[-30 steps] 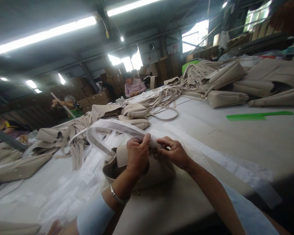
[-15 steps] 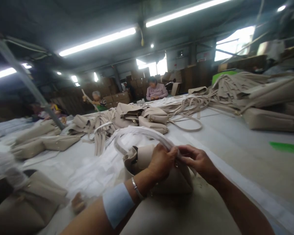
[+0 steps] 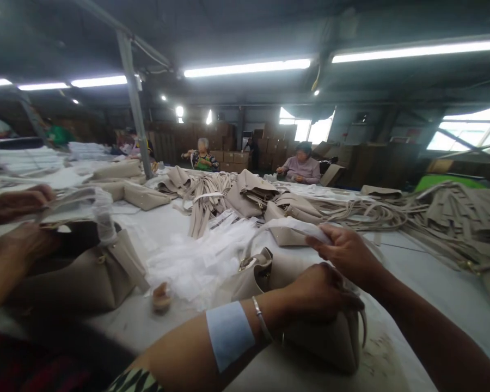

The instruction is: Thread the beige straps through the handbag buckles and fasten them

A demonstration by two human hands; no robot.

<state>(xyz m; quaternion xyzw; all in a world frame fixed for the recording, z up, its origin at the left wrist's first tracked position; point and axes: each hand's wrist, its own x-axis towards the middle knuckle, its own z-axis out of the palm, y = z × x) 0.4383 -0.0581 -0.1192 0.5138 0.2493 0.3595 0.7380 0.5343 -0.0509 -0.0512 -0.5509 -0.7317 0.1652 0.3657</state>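
A beige handbag point(image 3: 326, 343) sits on the table in front of me, its mouth partly open. White thin wrapping covers its raised handle point(image 3: 293, 223). My right hand point(image 3: 347, 253) pinches this wrapped handle on its right side. Lower down, my left hand point(image 3: 320, 291) is closed at the bag's top right corner, near the handle's lower end. Its curled fingers are blurred, and what they grip is hidden.
At left, another person's hands point(image 3: 18, 239) work on a second beige handbag point(image 3: 77, 277). A pile of white wrapping sheets point(image 3: 204, 261) and a small brown object point(image 3: 161, 298) lie between the bags. Beyond are more bags point(image 3: 249, 193) and straps point(image 3: 453, 218). Two people sit farther back.
The view has swung left, showing the other person's hands. My hands, together on the handle before, are now apart: the left is lower at the bag's corner, the right higher on the handle.
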